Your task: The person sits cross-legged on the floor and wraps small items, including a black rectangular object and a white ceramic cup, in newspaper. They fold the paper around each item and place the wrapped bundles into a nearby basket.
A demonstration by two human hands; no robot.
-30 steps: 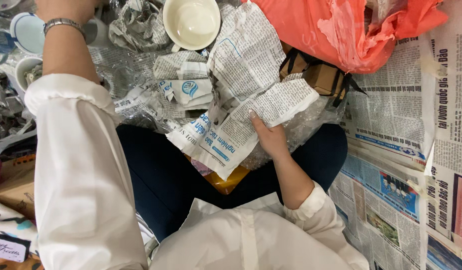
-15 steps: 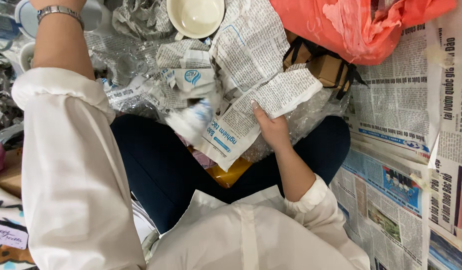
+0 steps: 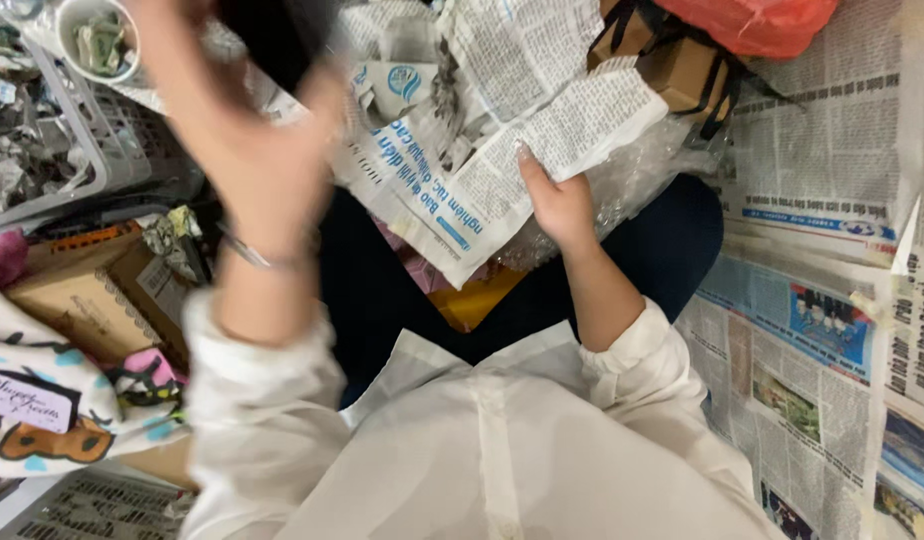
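Fingers [image 3: 530, 168] of the right hand [image 3: 554, 205] pinch the newspaper [image 3: 542, 150] above the lap. The left hand [image 3: 247, 150], blurred, seems curled round something dark [image 3: 272, 35] near the white basket [image 3: 82, 165].

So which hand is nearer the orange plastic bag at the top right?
Right. The right hand holds the newspaper sheet just below-left of the orange plastic bag; the left hand, blurred, is raised far across on the left.
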